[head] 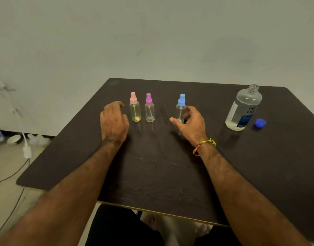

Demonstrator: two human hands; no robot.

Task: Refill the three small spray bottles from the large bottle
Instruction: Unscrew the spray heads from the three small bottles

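A dark wood-grain worktop [152,174] fills the lower half of the view, set against a pale wall [152,32]. Both bare forearms reach in over its near edge.

At the far right stands the large bottle [243,109], clear, uncapped, its threaded neck bare, holding clear liquid to about the shoulder and wearing a white and blue label. Its blue cap [260,123] lies on the worktop just beside its base, to the right.

The left hand [114,121] hovers or rests palm down with fingers loosely curled, holding nothing, just left of the pink bottle [135,108]. That bottle stands upright with yellowish liquid inside. Just beside it, to the right, stands the purple bottle [149,109], which looks nearly empty.

The right hand [190,121], with a yellow and red wristband [204,145], is half spread around the lower body of the blue bottle [181,108], thumb out to the left and fingers curved at its right side; whether it actually grips the bottle I cannot tell. This bottle stands upright, apart from the other two, between them and the large bottle.

On the floor at left lie a white plug [27,151] and cable.
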